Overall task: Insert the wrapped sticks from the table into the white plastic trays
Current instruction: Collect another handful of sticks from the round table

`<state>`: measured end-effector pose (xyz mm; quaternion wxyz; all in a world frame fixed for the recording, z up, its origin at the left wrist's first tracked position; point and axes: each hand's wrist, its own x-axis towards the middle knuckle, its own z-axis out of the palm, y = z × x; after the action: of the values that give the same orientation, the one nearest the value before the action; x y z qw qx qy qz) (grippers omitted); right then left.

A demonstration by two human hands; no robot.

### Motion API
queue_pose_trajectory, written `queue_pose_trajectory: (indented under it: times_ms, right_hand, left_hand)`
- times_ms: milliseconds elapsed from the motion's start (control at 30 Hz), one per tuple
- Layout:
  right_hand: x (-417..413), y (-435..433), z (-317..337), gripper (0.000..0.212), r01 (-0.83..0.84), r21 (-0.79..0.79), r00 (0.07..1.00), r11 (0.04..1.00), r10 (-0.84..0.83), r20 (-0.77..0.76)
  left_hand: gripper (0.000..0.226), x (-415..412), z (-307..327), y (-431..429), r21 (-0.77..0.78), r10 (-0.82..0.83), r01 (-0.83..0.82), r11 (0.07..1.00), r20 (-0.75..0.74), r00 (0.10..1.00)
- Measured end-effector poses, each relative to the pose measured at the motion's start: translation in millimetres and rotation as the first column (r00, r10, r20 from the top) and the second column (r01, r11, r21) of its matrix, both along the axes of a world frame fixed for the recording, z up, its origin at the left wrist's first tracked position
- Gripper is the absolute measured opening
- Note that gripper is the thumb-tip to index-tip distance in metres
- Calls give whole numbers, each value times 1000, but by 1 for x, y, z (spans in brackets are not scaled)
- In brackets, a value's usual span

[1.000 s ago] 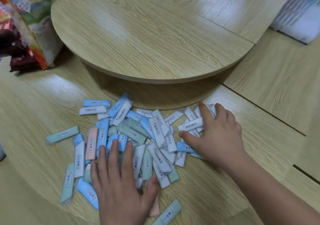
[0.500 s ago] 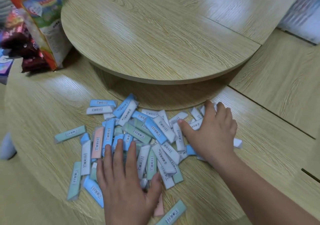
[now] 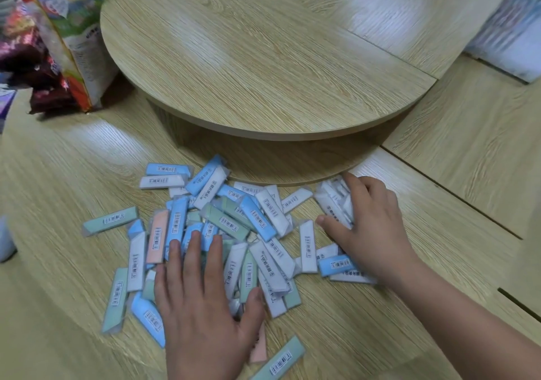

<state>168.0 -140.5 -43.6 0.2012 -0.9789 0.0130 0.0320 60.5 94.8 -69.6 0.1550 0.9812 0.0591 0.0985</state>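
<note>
Loose pile of small wrapped sticks (image 3: 222,224), each a flat bar in a blue, white, green or pink wrapper with a barcode label, lying flat on the light wood-grain worktop (image 3: 58,160) just near of the raised round wooden disc (image 3: 248,57), its far edge reaching the shadow under the disc's rim. The long axes share no common direction. The blue and white pair at the far left of the pile runs left–right, most near sticks run near–far, and those in the middle lie on diagonals and overlap. A lone green stick (image 3: 109,221) lies apart to the left and a second green stick (image 3: 278,360) lies apart at the near edge. The left hand (image 3: 202,306) rests palm down on the near part of the pile, its fingers (image 3: 193,250) straight and spread, gripping nothing. The right hand (image 3: 371,227), at the right end, has its fingers curled over a bunch of white-wrapped sticks (image 3: 333,201), the thumb closing on the near side. The step in hand appears to be gathering a handful. It would go best with the held sticks squared up, long axes parallel and ends level, before lifting, while the flat hand steadies the rest. No white plastic trays are in view. Printed snack bags (image 3: 67,28) stand at the far left.
</note>
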Motion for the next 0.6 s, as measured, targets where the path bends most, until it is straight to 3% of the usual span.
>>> queue_pose_trajectory:
  times_ms: [233,433,600]
  right_hand:
    - [7,8,5,64,-99,-188,994,977,107,31]
    - [14,14,13,52,-161,-426,987,890,158,-42]
    - [17,12,15,57,-217,-432,976,875,200,-87]
  left_hand:
    - [81,0,7,-2,-13,-9,9,1000,-50,999]
    - [80,7,12,-4,-27,-27,23,999,-133,991]
    - [84,8,15,-2,28,-11,16,999,-172,985]
